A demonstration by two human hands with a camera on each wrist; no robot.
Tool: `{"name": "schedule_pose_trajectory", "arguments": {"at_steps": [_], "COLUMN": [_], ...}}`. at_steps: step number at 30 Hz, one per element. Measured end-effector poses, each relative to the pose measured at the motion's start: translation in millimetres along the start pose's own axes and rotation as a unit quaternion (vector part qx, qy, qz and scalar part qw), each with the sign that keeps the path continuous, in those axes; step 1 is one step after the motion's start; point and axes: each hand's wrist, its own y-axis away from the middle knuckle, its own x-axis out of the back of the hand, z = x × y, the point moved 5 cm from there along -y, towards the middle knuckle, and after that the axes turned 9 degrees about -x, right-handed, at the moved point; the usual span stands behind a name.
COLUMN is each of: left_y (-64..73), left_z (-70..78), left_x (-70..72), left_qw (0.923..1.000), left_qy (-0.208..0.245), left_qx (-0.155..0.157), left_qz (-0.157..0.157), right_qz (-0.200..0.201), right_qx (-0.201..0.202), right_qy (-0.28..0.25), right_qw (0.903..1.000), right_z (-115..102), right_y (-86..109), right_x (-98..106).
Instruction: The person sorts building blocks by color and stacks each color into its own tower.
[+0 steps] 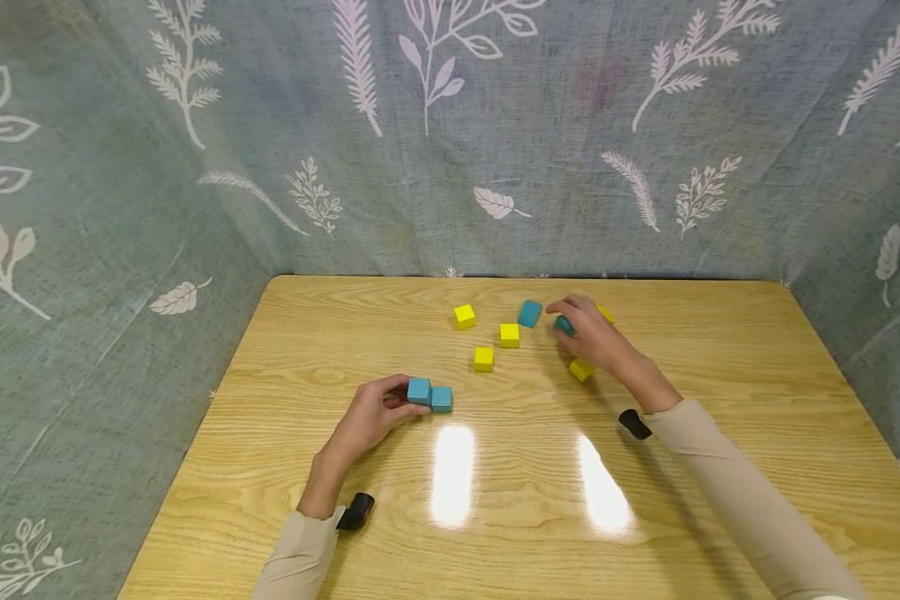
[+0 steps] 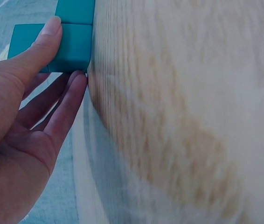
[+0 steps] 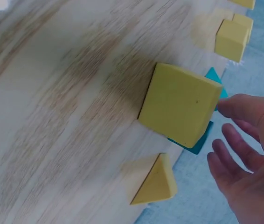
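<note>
My left hand (image 1: 375, 412) grips a teal cube (image 1: 419, 391) between thumb and fingers. In the left wrist view it sits on top of another teal cube (image 2: 76, 49), mostly hidden from above. A third teal cube (image 1: 442, 400) lies against that lower one. Farther right, my right hand (image 1: 588, 333) is around a partly hidden teal block (image 1: 565, 325), thumb and fingers spread apart. In the right wrist view a yellow cube (image 3: 181, 105) blocks most of this teal block, so contact does not show. Left of these fingers lies another teal block (image 1: 529, 313).
Yellow cubes (image 1: 509, 335) (image 1: 483, 359) (image 1: 464, 317) lie on the wooden table (image 1: 330, 333) between the hands. More yellow blocks (image 1: 582, 369) (image 1: 605, 313) flank my right hand; one is triangular (image 3: 160, 182) in the right wrist view. Patterned grey-blue cloth (image 1: 390, 208) hangs around the table.
</note>
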Motion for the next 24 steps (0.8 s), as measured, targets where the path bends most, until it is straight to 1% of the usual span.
{"name": "schedule_pose_trajectory", "arguments": {"at_steps": [5,8,12,18,24], "left_y": [-1.3,-1.4,-1.1,-0.6,0.4], "left_z": [0.9,1.0,0.7,0.3,-1.0], "left_x": [-0.4,-0.5,-0.5,0.3,0.7], "left_qw": [0.9999,0.9999,0.9999,0.9999,0.9999], "left_qy": [-0.003,-0.004,-0.003,-0.002,-0.002], "left_qx": [0.012,0.01,0.009,0.011,0.013], "left_qz": [-0.003,-0.002,-0.003,-0.003,-0.001], "right_qz": [-0.006,-0.006,-0.014,-0.029,-0.03], "right_qx": [0.004,0.014,0.013,-0.003,0.001], "right_qy": [0.021,0.031,0.034,0.036,0.033], "right_qw": [0.9997,0.9994,0.9992,0.9989,0.999], "right_z": [3.7,4.1,4.5,5.2,3.9], "right_y": [0.7,0.5,0.5,0.2,-0.5], "right_x": [-1.4,-1.9,-2.4,-2.2,-0.4]}}
